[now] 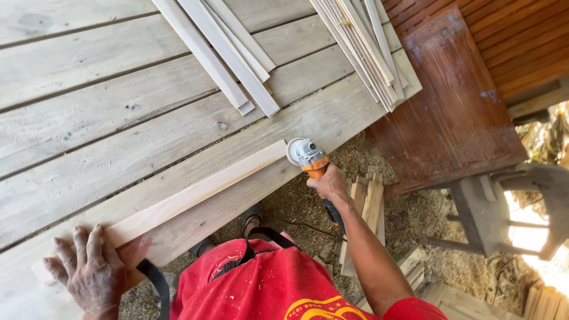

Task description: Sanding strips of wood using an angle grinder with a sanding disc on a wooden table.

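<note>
- Nearest, I see my left hand (pixel 89 269) spread flat, fingers wide, pressing down one pale wood strip (pixel 178 201) on the plank workbench (pixel 89 118).
- My right hand (pixel 331 184) is wrapped tight around one orange angle grinder (pixel 308 157), disc at the strip's far end.
- Scrap offcuts (pixel 367 204) lie below on the sawdust ground.
- Farther: two stacks of thin slats (pixel 225 53), one red-brown panel (pixel 450 101), nothing between disc and strip.

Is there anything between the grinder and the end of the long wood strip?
Nothing visible. The grinder in the right hand sits right at the end of the wood strip, while the left hand presses the other end down.
</note>
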